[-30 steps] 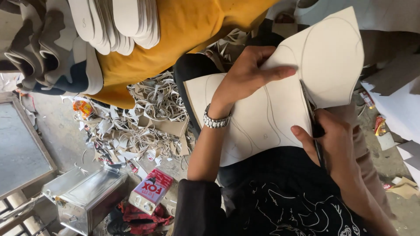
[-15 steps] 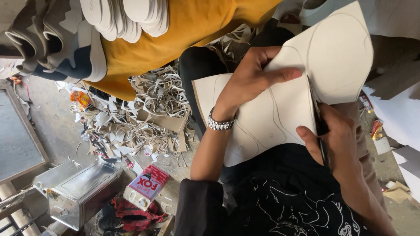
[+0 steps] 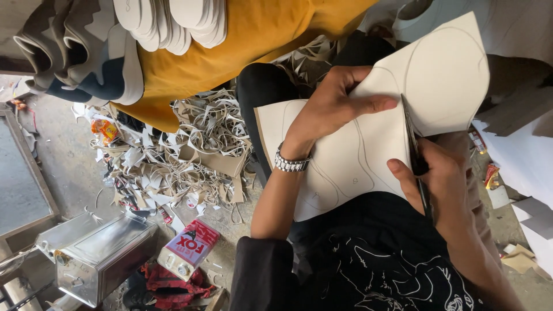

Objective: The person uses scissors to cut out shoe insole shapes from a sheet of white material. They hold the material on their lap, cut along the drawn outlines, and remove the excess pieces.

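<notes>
Cardboard sheet (image 3: 368, 144) | under left hand (image 3: 334, 109) | scissors (image 3: 416, 155) in right hand (image 3: 443, 184)

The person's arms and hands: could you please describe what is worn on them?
Both forearms are bare. The left hand has a silver metal link watch at the wrist; its black sleeve is pushed above the elbow. The right hand shows no rings or gloves.

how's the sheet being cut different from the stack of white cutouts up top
The sheet is one large cream piece with pencilled outlines, bent in the left hand. The white cutouts are small, rounded, finished and stacked on yellow cloth. Both look like thin flat board.
</notes>
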